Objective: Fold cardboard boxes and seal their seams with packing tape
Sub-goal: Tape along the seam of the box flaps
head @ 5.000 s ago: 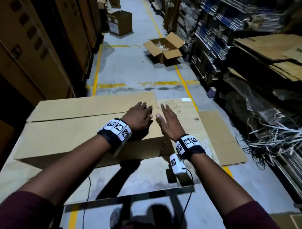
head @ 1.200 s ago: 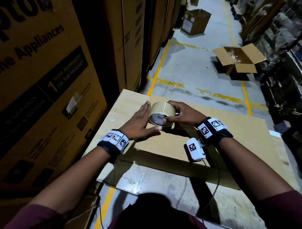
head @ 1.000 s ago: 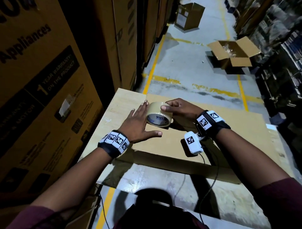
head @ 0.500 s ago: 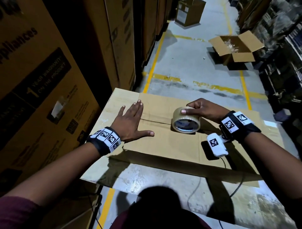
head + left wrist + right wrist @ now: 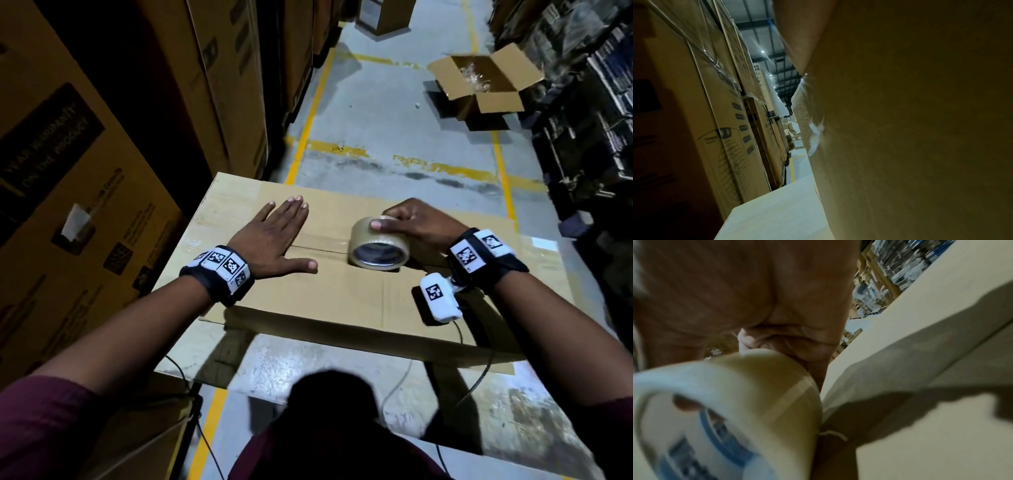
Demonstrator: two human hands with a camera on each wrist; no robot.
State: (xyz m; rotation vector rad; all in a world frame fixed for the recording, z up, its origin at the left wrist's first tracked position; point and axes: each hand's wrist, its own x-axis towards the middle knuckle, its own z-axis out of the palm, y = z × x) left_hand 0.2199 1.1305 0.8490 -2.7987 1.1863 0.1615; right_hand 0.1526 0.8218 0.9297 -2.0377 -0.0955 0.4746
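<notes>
Your left hand (image 5: 274, 236) lies flat, fingers straight, on the smooth brown cardboard box (image 5: 329, 291). At its 3 o'clock, your right hand (image 5: 416, 224) grips the glossy round tape roll (image 5: 378, 246) standing on the seam.

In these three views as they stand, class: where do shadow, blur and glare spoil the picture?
Head view: sharp; dim aisle, arm shadows fall on the box below both hands, left hand flat, right hand on the tape. Left wrist view: dark, mostly blocked by cardboard, lamp flare streaks. Right wrist view: tape blurred, too close to focus.
</notes>
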